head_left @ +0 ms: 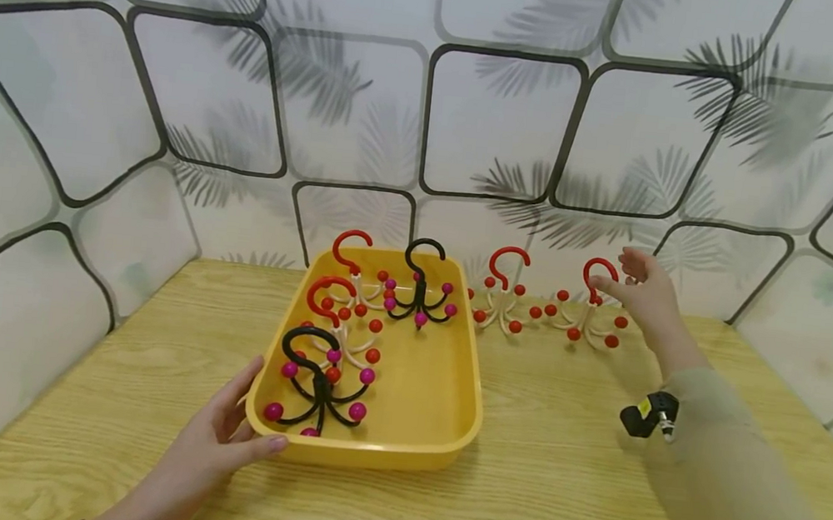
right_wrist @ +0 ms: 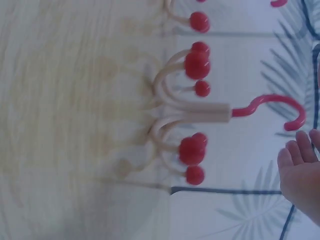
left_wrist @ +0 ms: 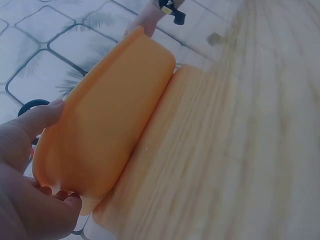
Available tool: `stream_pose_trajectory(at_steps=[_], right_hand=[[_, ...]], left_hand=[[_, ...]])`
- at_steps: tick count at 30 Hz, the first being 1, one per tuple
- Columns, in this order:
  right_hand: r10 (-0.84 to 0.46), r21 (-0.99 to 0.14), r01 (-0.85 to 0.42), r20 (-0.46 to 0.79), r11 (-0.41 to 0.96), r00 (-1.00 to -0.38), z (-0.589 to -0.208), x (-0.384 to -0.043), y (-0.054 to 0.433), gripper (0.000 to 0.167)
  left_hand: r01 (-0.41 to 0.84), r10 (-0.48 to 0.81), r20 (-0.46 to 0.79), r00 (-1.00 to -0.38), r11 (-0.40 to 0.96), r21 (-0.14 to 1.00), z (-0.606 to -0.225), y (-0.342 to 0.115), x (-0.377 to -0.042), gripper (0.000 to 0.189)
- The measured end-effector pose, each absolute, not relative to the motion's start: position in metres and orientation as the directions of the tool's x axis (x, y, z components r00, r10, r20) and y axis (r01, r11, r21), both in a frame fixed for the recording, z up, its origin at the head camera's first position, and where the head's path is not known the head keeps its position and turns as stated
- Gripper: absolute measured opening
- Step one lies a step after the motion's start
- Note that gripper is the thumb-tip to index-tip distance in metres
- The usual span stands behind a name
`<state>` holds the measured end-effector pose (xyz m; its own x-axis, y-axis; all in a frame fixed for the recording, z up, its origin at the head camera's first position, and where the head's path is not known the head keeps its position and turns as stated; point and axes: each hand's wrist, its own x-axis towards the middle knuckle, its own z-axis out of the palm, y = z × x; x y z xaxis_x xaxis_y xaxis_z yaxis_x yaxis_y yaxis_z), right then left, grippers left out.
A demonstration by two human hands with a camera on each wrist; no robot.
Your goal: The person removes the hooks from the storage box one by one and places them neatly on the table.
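Right hand: arm extended forward and to the right, palm and fingers up at hook height; released, fingers fairly straight and wrapped around nothing. Thumb at the hook in the head view; contact not certain. Pale sleeve along the forearm; black device at the wrist.

Left hand: low at the near left corner of the yellow tray, grasping its rim, thumb along the near edge, fingers curled under the side.

Far-right stand: upright on the wood-grain table, right of the tray, just beside the right hand. Glossy red hook on top, cream stem, slender cream arms curving outward and up, each tipped with a round red ball; six balls visible in the right wrist view.

Neighbouring stand: same pattern and colours, upright between tray and far-right stand.

Tray contents: four stands along the left and rear. Two red-hooked, cream-armed, with red balls: rear one, middle one. Two all black with magenta balls: rear right, front left. Tray glossy, round-cornered, bare at right front.
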<state>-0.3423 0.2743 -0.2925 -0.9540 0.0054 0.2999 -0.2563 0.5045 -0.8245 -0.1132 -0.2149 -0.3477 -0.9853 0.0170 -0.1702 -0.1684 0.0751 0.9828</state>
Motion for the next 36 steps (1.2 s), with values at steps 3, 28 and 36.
stream_pose_trajectory(at_steps=[3, 28, 36], right_hand=[[0.016, -0.832, -0.292, 0.339, 0.472, -0.940, -0.283, -0.339, 0.262, 0.086], [-0.318, -0.832, -0.481, 0.393, 0.277, -0.863, -0.272, -0.337, 0.110, 0.081], [-0.360, -0.843, -0.445, 0.332, 0.301, -0.872, -0.286, -0.348, 0.085, 0.083]], left_hand=[[-0.170, 0.015, -0.172, -0.985, 0.077, 0.982, -0.348, -0.215, -0.113, 0.102], [-0.163, 0.026, -0.165, -0.986, 0.068, 0.984, -0.349, -0.216, -0.113, 0.102], [-0.160, 0.028, -0.162, -0.986, 0.074, 0.984, -0.348, -0.216, -0.113, 0.103]])
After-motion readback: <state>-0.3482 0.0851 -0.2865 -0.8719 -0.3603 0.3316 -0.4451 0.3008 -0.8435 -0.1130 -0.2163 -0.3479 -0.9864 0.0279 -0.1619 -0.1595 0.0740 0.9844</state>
